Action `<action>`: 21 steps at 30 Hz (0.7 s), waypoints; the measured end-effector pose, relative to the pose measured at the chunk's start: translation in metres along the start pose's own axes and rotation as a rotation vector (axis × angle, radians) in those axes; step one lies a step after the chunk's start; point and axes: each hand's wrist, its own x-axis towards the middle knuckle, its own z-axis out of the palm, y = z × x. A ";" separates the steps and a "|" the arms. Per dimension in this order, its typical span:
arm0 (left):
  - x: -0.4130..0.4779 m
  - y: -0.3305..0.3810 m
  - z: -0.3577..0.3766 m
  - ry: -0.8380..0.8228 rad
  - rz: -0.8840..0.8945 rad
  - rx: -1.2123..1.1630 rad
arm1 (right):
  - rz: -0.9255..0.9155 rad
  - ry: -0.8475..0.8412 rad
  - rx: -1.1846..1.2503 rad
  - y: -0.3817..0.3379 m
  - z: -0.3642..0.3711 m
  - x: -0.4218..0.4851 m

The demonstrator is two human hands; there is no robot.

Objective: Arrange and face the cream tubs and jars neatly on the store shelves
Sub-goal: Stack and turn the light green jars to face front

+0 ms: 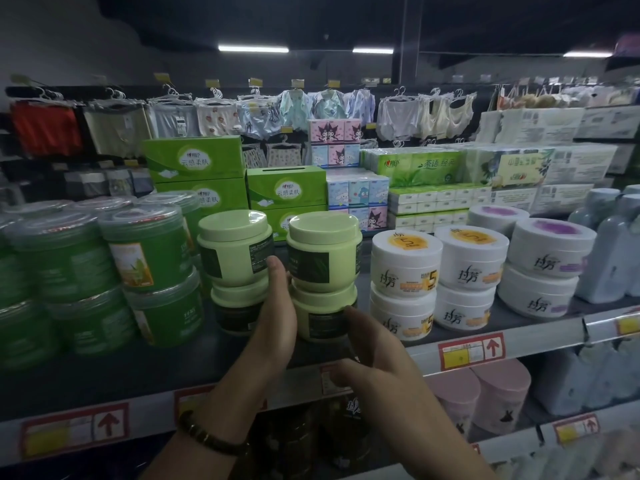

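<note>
Two stacks of pale green cream jars stand mid-shelf, each two high: a left stack [235, 249] and a right stack [323, 251]. My left hand [277, 306] reaches up between the stacks with straight fingers, its palm side against the left flank of the right stack's lower jar [323, 318]. My right hand [367, 344] touches the right front of that same lower jar with its fingertips. The jars' dark labels face partly sideways. Neither hand has lifted a jar.
Dark green translucent tubs [145, 252] crowd the shelf's left. White tubs with orange labels [405, 263] and purple labels [550, 249] stand stacked on the right, then pale blue bottles [609, 258]. Green tissue boxes [197, 161] sit behind. The shelf edge [554, 332] carries price tags; pink jars [498, 393] fill the shelf below.
</note>
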 end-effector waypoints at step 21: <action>-0.044 -0.005 -0.009 0.032 0.086 0.053 | 0.012 -0.014 0.023 -0.009 -0.010 0.014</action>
